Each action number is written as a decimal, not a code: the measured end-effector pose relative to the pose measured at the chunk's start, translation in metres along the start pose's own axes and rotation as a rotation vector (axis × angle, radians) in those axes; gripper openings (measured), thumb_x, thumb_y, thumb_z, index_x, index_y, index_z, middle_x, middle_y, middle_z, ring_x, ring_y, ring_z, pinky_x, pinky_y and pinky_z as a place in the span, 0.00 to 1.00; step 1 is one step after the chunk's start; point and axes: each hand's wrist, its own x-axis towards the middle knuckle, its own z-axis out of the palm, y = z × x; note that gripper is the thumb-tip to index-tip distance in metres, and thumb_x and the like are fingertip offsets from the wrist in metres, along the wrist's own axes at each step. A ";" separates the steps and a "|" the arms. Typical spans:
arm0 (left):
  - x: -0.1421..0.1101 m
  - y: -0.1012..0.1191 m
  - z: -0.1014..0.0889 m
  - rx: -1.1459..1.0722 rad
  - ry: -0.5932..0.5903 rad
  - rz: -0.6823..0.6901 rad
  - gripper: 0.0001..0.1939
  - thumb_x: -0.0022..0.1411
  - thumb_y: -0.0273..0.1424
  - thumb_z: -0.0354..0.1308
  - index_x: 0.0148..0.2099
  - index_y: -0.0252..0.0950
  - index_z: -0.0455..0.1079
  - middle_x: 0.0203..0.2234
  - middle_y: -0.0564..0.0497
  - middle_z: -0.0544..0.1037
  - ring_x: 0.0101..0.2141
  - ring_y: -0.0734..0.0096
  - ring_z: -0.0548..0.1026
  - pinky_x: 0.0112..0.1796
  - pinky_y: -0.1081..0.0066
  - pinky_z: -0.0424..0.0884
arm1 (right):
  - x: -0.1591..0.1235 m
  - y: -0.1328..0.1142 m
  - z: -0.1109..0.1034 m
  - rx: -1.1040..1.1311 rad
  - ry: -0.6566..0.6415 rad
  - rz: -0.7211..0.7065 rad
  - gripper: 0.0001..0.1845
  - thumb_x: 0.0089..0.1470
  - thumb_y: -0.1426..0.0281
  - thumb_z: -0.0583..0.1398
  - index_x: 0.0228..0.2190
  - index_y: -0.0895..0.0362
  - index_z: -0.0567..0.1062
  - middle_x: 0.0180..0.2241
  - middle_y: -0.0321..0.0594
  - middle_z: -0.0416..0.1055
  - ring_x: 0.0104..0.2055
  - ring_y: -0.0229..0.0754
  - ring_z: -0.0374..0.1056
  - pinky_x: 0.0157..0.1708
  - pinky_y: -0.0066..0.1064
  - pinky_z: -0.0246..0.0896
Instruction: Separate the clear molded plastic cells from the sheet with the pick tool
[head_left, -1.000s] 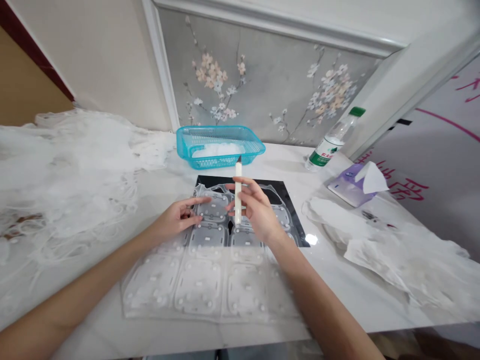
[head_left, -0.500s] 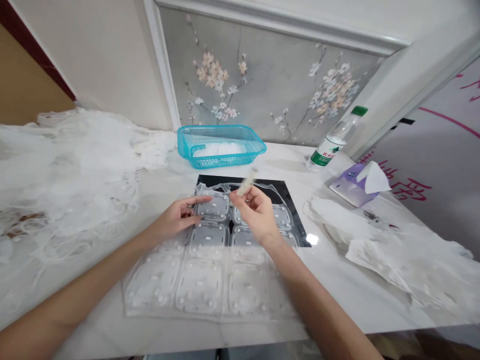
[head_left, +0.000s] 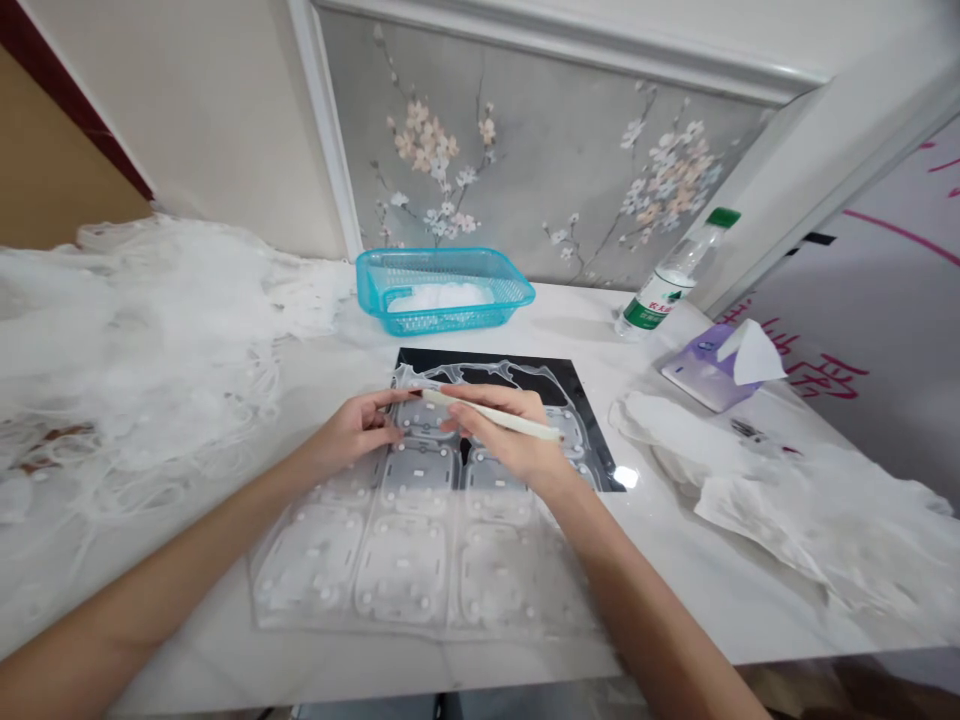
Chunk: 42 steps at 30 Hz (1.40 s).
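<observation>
The right hand (head_left: 514, 455) is closed around a slim white tool (head_left: 495, 412) with a dark tip. The tool lies nearly crosswise, roughly along the bench (head_left: 660, 570)'s front edge, tip toward the left hand (head_left: 364, 428). The tip is just beside the left index finger; whether it touches the clear plastic sheet (head_left: 401, 570) cannot be told. The left hand is nearer the tip, half open with thumb and index apart, resting at the sheet's back left corner and gripping nothing visible. The sheet's back part overlaps a black board (head_left: 589, 425); the rest reaches toward the bench's front edge. A second ago the tool stood tip up, pointing toward the bench's back edge; the left hand looks unmoved.
</observation>
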 end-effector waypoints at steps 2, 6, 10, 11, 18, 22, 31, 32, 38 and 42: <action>0.000 -0.001 -0.001 0.019 -0.015 -0.005 0.32 0.47 0.34 0.63 0.55 0.28 0.64 0.22 0.53 0.74 0.22 0.75 0.68 0.25 0.75 0.64 | 0.002 -0.001 -0.002 0.020 0.022 0.003 0.10 0.43 0.66 0.65 0.31 0.54 0.78 0.27 0.36 0.76 0.28 0.38 0.71 0.26 0.28 0.66; -0.002 -0.001 0.000 0.078 -0.025 0.005 0.33 0.49 0.37 0.62 0.57 0.29 0.63 0.17 0.55 0.71 0.21 0.74 0.67 0.24 0.77 0.61 | 0.002 -0.002 -0.004 0.136 0.019 -0.003 0.09 0.37 0.68 0.68 0.24 0.55 0.75 0.26 0.34 0.73 0.27 0.35 0.69 0.27 0.27 0.65; -0.002 0.000 0.004 0.140 -0.018 0.037 0.34 0.49 0.38 0.63 0.57 0.30 0.62 0.25 0.52 0.75 0.23 0.74 0.68 0.24 0.76 0.62 | 0.002 -0.002 -0.003 0.235 0.047 0.023 0.11 0.40 0.68 0.67 0.23 0.56 0.70 0.24 0.31 0.70 0.26 0.33 0.68 0.27 0.25 0.64; -0.002 0.000 0.004 0.140 -0.011 0.055 0.34 0.49 0.37 0.63 0.56 0.30 0.63 0.29 0.50 0.75 0.24 0.74 0.69 0.25 0.76 0.63 | 0.002 -0.002 -0.003 0.250 0.045 0.052 0.10 0.42 0.67 0.66 0.25 0.55 0.70 0.24 0.31 0.71 0.27 0.34 0.69 0.27 0.26 0.64; -0.005 0.005 0.004 0.171 -0.022 0.045 0.31 0.53 0.32 0.59 0.58 0.29 0.60 0.17 0.58 0.68 0.19 0.79 0.61 0.21 0.78 0.57 | 0.003 0.011 0.004 0.126 -0.005 0.057 0.08 0.40 0.68 0.66 0.25 0.56 0.73 0.28 0.37 0.74 0.31 0.37 0.70 0.31 0.28 0.64; -0.006 0.009 0.003 0.160 -0.029 0.040 0.31 0.54 0.32 0.57 0.59 0.26 0.60 0.14 0.61 0.63 0.18 0.79 0.58 0.21 0.78 0.55 | 0.002 0.018 0.007 0.078 -0.007 0.102 0.10 0.41 0.67 0.66 0.23 0.57 0.70 0.22 0.34 0.71 0.24 0.35 0.67 0.25 0.27 0.61; -0.005 0.005 0.004 0.133 -0.031 0.041 0.32 0.54 0.34 0.57 0.59 0.25 0.59 0.16 0.59 0.65 0.19 0.79 0.60 0.22 0.78 0.56 | 0.000 0.029 0.010 -0.031 -0.091 0.030 0.07 0.43 0.70 0.62 0.22 0.56 0.67 0.20 0.34 0.70 0.22 0.35 0.65 0.24 0.28 0.60; -0.005 0.005 0.004 0.135 -0.030 0.043 0.32 0.54 0.34 0.57 0.59 0.25 0.59 0.16 0.59 0.64 0.19 0.79 0.59 0.22 0.78 0.56 | 0.000 0.029 0.010 -0.051 -0.088 0.023 0.07 0.43 0.70 0.62 0.22 0.56 0.67 0.20 0.34 0.69 0.22 0.35 0.64 0.24 0.28 0.60; -0.003 0.001 0.002 0.159 -0.041 0.035 0.32 0.55 0.35 0.56 0.60 0.26 0.58 0.16 0.59 0.63 0.19 0.79 0.58 0.21 0.79 0.54 | 0.000 0.029 0.010 -0.108 -0.085 -0.001 0.07 0.44 0.70 0.62 0.22 0.56 0.67 0.20 0.33 0.67 0.21 0.33 0.61 0.22 0.26 0.57; -0.003 0.001 0.002 0.162 -0.042 0.030 0.33 0.54 0.36 0.57 0.59 0.26 0.58 0.17 0.58 0.64 0.20 0.79 0.58 0.22 0.78 0.54 | 0.000 0.027 0.011 -0.159 -0.086 -0.007 0.07 0.44 0.70 0.61 0.22 0.56 0.67 0.19 0.33 0.66 0.20 0.32 0.60 0.20 0.25 0.55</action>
